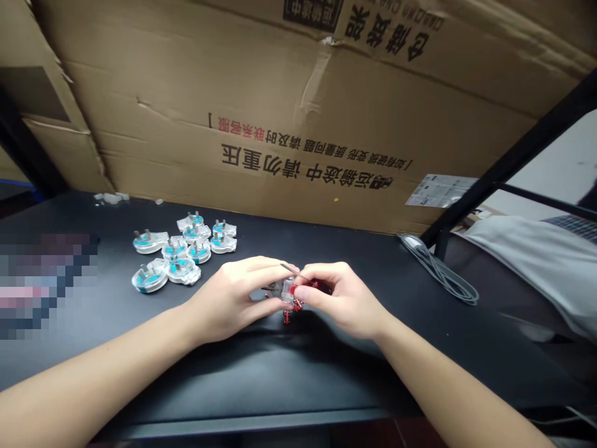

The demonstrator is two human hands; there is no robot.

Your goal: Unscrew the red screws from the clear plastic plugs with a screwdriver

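Note:
Near the middle of the black table, my left hand (240, 298) is closed around a small clear plastic part (285, 290) with metal prongs. My right hand (342, 298) pinches a small red item (318, 285) right beside the clear part, its fingertips touching that part's right end. A thin dark strip (291, 269) runs between the two hands. Small red and metal pieces (286, 316) show just below the fingers. Several white and clear plug pieces with blue areas (181, 269) and upright metal prongs sit in a group left of my hands.
A large cardboard sheet (186, 81) stands along the table's back edge. A coiled grey cable (438, 267) lies at the right, near a black metal frame (508, 155). Small clear scraps (112, 198) lie at the back left. Grey fabric (527, 255) shows beyond the frame.

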